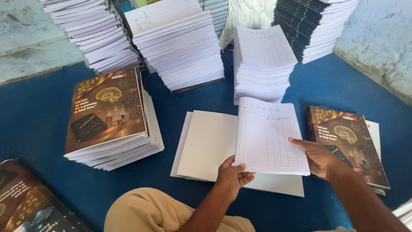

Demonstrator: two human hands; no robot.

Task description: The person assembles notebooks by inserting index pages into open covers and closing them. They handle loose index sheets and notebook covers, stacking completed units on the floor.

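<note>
A white page block with a ruled table on top (267, 137) lies over an opened blank white cover sheet (208, 144) on the blue floor. My left hand (231, 174) grips the page block's lower left corner. My right hand (317, 155) rests flat on the block's right edge, fingers spread. Just right of that hand lies a brown printed cover (349, 141) atop a low pile.
A stack of brown-covered notebooks (111, 118) stands at left. Tall stacks of white page blocks (180, 43) (262, 64) (92, 32) and a dark-edged stack (313, 25) line the back. More dark covers (30, 202) lie at lower left. My tan-clad knee (146, 210) is below.
</note>
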